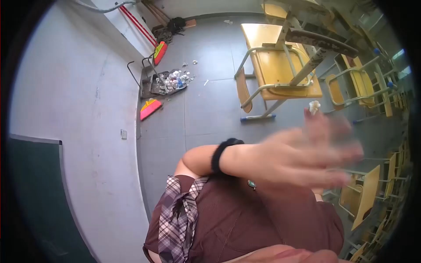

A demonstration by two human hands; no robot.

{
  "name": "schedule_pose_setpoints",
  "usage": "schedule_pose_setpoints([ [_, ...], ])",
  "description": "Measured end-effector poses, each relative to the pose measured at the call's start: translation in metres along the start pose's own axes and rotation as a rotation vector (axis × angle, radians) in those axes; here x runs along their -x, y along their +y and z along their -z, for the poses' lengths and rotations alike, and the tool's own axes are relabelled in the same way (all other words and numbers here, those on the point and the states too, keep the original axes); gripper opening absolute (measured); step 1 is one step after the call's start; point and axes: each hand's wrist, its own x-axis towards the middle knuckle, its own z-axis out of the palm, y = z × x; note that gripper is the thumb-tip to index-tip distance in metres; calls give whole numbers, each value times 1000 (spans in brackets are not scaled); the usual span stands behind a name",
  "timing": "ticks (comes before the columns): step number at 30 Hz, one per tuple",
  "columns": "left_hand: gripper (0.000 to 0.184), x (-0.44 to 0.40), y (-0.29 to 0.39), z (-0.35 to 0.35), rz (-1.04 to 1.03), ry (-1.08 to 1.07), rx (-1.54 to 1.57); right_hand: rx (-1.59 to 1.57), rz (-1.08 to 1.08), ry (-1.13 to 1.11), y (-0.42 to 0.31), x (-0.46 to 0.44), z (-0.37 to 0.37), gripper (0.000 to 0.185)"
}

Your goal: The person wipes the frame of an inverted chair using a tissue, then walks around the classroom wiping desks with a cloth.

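Note:
My left hand stretches across in front of my chest, a black band around its wrist. Its fingers are spread and smeared by motion. Near the uppermost fingertip shows a small white crumpled piece, perhaps paper; I cannot tell whether it touches the finger or lies on the floor behind. Beyond the hand stands a yellow wooden desk or chair with a metal frame. My right hand does not show; only a little skin appears at the right edge of my brown top.
By the left wall, a dustpan holds crumpled litter, with scraps around it on the grey floor. A pink broom and a red-orange broom rest beside it. More yellow furniture stands right; a dark green board hangs left.

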Motion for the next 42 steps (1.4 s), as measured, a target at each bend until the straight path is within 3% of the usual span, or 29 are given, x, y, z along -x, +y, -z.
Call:
schedule_pose_setpoints([
  [1, 48, 4, 6, -21, 155, -294, 47, 39, 9, -36, 1, 11, -20, 19],
  [2, 41, 25, 0, -56, 89, -696, 217, 79, 18, -73, -2, 25, -31, 18],
  [3, 41, 20, 1, -55, 49, -520, 197, 93, 29, -53, -5, 37, -38, 18],
  [4, 40, 9, 2, 1, 39, -416, 172, 33, 49, -47, 46, 28, -56, 18],
  [5, 39, -4, -2, 14, -23, -261, 151, 42, 88, -46, 43, 28, -59, 17],
  [7, 48, -19, 7, 22, 5, 867, 69, 68, 67, -2, 26, 39, -51, 19],
  [9, 46, 38, 31, 18, 211, 949, 323, 83, 67, 20, 20, 50, -27, 25],
  [11, 42, 5, 11, -25, 23, -317, 272, 33, 109, 53, 14, 46, -27, 21],
  [12, 45, 5, 8, -47, -85, -620, 260, 12, 119, 80, 10, 50, -27, 20],
  [15, 46, 3, -8, -49, -100, -316, 259, 17, 109, 105, -9, 62, -20, 18],
  [21, 36, -6, 3, -56, -38, -439, 289, 86, 190, 92, -30, 80, -19, 17],
  [22, 38, 14, -1, -77, 102, -833, 464, 80, 193, 100, -32, 82, -19, 17],
  [23, 39, 36, 0, -76, 117, -1011, 199, 73, 193, 124, -33, 86, -21, 17],
  [25, 42, -1, -20, -70, -56, -536, 175, 54, 216, 162, -37, 88, -27, 16],
  [28, 59, -16, -11, -67, -18, 569, 93, 33, 186, 56, -38, 87, -9, 18],
  [30, 47, -10, -2, -82, -26, -20, 304, 20, 173, 38, -40, 84, -1, 18],
  [33, 40, 20, -6, -110, -161, -482, 332, -39, 146, 50, -39, 84, -3, 18],
  [34, 41, 13, -31, -94, -206, -417, 339, -63, 152, 57, -40, 83, -4, 18],
  [36, 47, -1, -34, -71, -30, 163, 438, -115, 123, 16, -39, 78, 0, 18],
  [39, 48, -21, -14, -70, 93, 281, 499, -171, 97, 14, -37, 78, 9, 19],
  [41, 46, -7, -19, -48, 65, -604, 455, -205, 102, 30, -36, 74, 12, 19],
  [42, 45, 0, -16, -51, 213, -805, 496, -226, 111, 44, -35, 74, 13, 19],
])
